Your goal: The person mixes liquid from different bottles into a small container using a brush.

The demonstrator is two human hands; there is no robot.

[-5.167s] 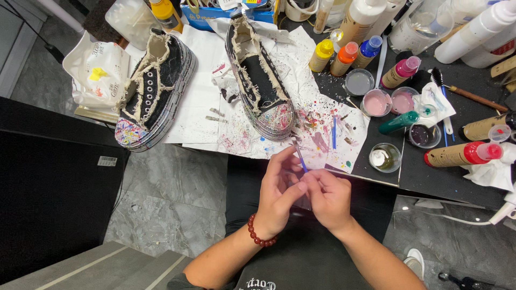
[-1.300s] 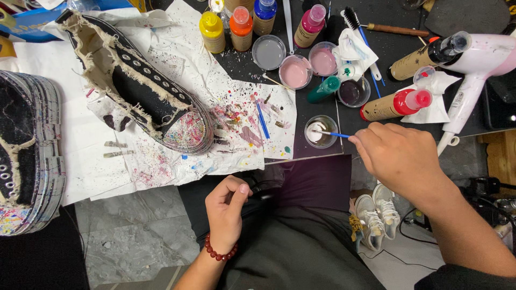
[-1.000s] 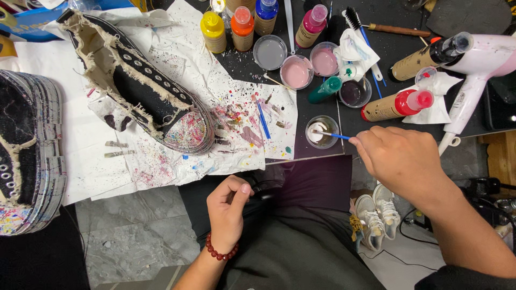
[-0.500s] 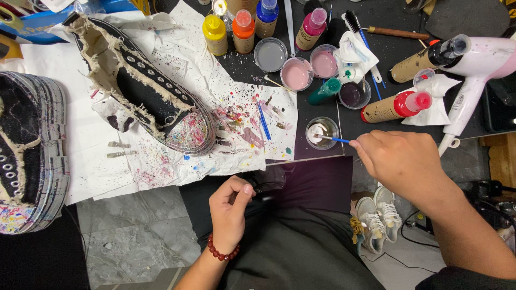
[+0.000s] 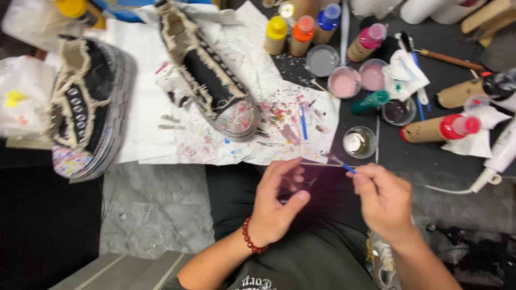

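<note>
left hand (image 5: 277, 207): my grip pinches a small clear piece (image 5: 294, 182) over the lap.
right hand (image 5: 384, 198): my grip grasps a blue-handled brush (image 5: 344, 165), tip beside the piece.
counter (image 5: 430, 156): small glass jar (image 5: 359, 142) just beyond the brush.

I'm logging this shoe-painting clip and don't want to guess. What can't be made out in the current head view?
- Brush tip: thin and motion-blurred beside the right hand.
- What the left hand holds: dark, blurred, largely covered by its fingers.
- Glass jar contents: too small to tell.
- Hair dryer: cut off by the right edge.
- Bottles along the top: cropped by the frame edge.
</note>
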